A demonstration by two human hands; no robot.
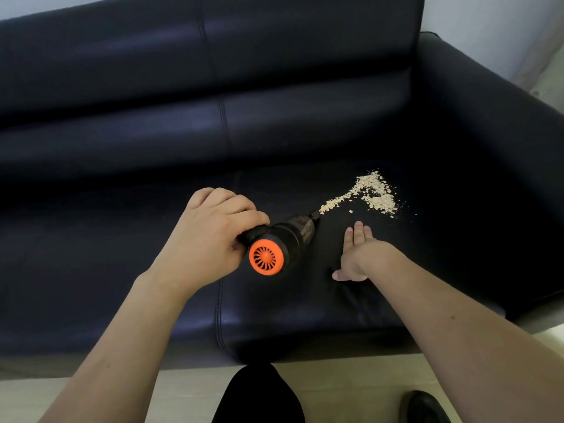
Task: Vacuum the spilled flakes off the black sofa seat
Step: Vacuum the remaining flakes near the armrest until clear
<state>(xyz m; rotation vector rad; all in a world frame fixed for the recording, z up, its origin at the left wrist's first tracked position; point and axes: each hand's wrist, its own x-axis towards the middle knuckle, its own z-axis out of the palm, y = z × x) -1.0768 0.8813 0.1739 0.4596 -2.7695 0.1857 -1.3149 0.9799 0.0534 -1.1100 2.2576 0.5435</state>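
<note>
Pale flakes [370,192] lie in a scattered patch on the right seat cushion of the black sofa [305,300], with a thin trail running down-left. My left hand [210,233] grips the handle of a small black handheld vacuum [282,242] with an orange rear vent. Its nozzle tip points up-right and sits at the lower end of the flake trail. My right hand [358,251] rests flat on the seat with straight fingers, just below the flakes and right of the vacuum.
The sofa backrest [213,71] rises behind the seat and the right armrest [488,117] closes off the right side. A seam [219,306] divides the two seat cushions. A dark trouser leg [259,395] and a black shoe [424,407] are on the light floor in front.
</note>
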